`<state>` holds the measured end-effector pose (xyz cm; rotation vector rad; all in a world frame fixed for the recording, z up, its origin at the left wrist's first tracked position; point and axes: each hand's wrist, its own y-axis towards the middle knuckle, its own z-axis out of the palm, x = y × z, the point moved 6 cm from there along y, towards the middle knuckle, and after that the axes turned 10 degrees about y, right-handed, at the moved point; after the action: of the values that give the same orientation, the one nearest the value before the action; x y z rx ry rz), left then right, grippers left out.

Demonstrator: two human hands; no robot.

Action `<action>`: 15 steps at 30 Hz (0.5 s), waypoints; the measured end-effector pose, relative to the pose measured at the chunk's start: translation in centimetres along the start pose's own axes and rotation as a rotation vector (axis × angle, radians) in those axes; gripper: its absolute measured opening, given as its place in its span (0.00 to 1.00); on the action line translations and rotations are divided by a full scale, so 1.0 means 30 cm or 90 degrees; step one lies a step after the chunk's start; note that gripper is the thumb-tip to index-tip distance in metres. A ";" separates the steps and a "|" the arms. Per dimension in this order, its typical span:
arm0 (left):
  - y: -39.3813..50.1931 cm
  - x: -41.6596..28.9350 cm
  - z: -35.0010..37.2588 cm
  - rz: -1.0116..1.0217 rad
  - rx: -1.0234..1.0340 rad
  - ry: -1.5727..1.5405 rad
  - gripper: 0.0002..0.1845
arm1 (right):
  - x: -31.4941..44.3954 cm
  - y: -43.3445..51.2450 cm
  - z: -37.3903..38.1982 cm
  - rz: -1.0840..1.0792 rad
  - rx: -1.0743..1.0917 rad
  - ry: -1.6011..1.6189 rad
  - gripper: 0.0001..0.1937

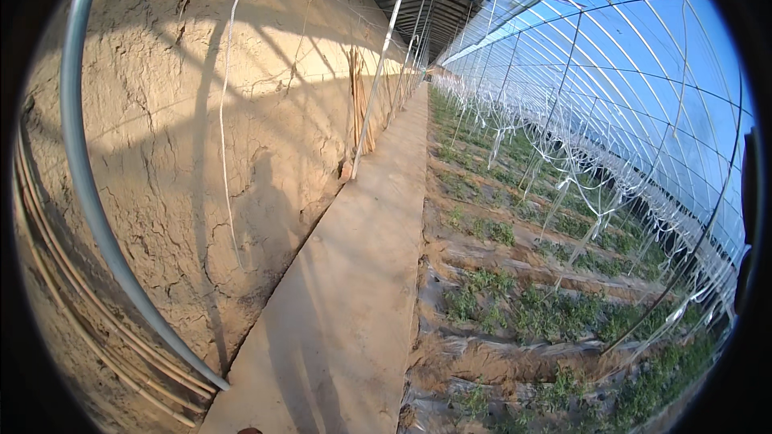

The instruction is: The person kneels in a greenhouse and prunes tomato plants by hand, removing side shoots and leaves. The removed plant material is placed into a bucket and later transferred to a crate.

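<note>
Neither of my hands can be made out in view. Before me runs a narrow concrete walkway through a greenhouse, with a person's long shadow across it and up the wall. Rows of low green plants grow to the right, in soil ridges partly covered with plastic film. Bundles of white twine hang above the rows, some knotted in loops. At the bottom edge a small reddish-brown thing just shows; I cannot tell what it is.
A cracked earthen wall borders the walkway on the left. Bamboo poles lean there behind a grey metal pipe. Farther along stand more poles, a slanted metal post and a brick. A white cord hangs nearby.
</note>
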<state>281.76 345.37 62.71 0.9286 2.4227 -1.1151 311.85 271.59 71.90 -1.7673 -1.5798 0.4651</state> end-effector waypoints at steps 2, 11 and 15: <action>0.364 -0.239 -0.240 0.099 -0.059 0.092 0.18 | 0.157 0.094 -0.016 0.025 0.044 0.024 0.23; 1.232 -0.839 -0.837 0.193 -0.110 0.424 0.19 | 0.950 1.107 -0.548 0.041 0.107 0.034 0.27; 1.354 -0.797 -0.882 -0.102 0.023 0.199 0.19 | 1.613 1.712 -1.136 -0.026 0.072 -0.015 0.28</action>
<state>326.39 375.07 69.60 0.9999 2.7792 -1.1435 380.51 309.18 68.02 -1.6476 -1.5714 0.5457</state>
